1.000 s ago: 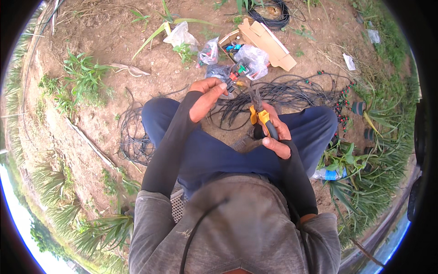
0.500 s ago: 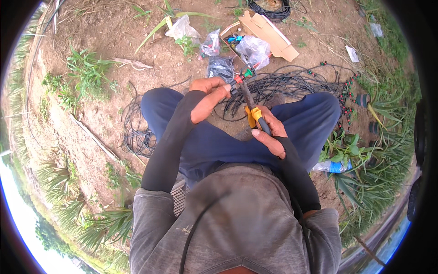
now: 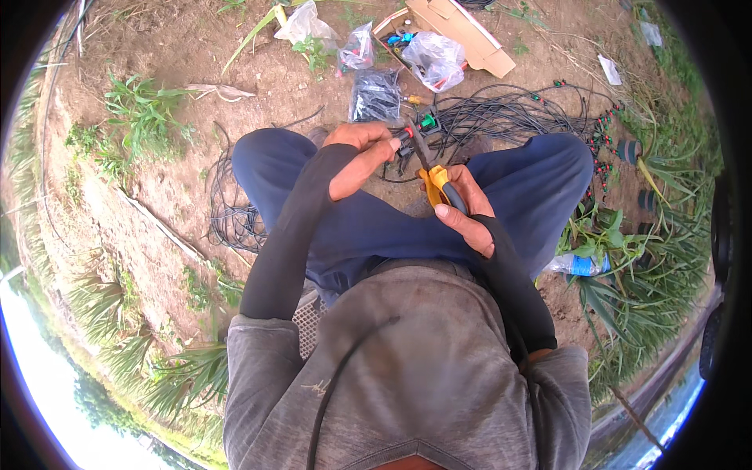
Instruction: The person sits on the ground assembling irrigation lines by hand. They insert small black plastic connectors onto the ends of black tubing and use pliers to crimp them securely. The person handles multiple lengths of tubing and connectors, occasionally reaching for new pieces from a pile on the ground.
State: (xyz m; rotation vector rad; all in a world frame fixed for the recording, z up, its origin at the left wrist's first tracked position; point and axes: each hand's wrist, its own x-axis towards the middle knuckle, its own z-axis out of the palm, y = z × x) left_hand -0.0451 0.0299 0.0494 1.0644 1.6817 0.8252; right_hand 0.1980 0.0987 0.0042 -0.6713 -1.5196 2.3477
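Note:
My left hand (image 3: 363,155) is closed, fingers and thumb pinching a small black fitting with a red collar (image 3: 406,133). My right hand (image 3: 471,205) wraps round the yellow-and-black handles of a pair of pliers (image 3: 435,182). The dark jaws reach up beside the red collar, overlapping the fitting from this view; whether they grip it I cannot tell. Just right of the jaws is a green piece (image 3: 428,121), seemingly part of the same fitting. Both hands are held between my bent knees, above my lap.
Ahead lie a bundle of thin black tubing (image 3: 501,117), a plastic bag of black parts (image 3: 375,95) and an open cardboard box (image 3: 462,35) with a clear bag in it. Red and green fittings (image 3: 603,141) cluster at right, near a water bottle (image 3: 578,264). More tubing (image 3: 231,211) lies left.
The pliers' jaws have moved forward, from below the fitting to alongside its red collar. My left hand still holds the fitting, and the whole view has shifted slightly.

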